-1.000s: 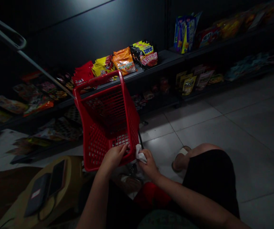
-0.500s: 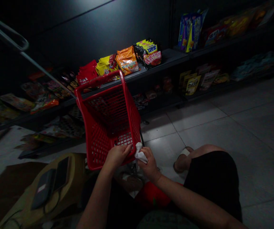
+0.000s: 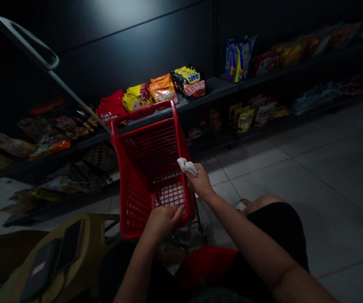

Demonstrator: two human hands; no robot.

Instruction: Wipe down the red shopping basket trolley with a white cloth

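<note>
A small red plastic shopping cart (image 3: 127,210) with a lattice basket stands in front of me, its inside facing up toward me. My left hand (image 3: 162,221) is closed over the near rim of the basket, thumb pointing right; its other fingers are mostly hidden. In my right hand (image 3: 200,183) is a crumpled white cloth (image 3: 187,167), pinched between thumb and fingers. That hand is at the right side rim of the basket, with the cloth against or just above the edge; contact is hard to make out.
Behind the cart runs a dark shelf (image 3: 215,86) with red, yellow, orange and black snack packets (image 3: 164,88). On the left, a yellowish stool (image 3: 89,235) bears two dark phone-like devices (image 3: 70,244). A metal pole (image 3: 74,99) slants down behind the cart. Light tiles cover the floor (image 3: 263,164).
My right hand has moved up and away along the basket's right rim with the white cloth. My left hand stays at the near rim. The whole view has shifted slightly.
</note>
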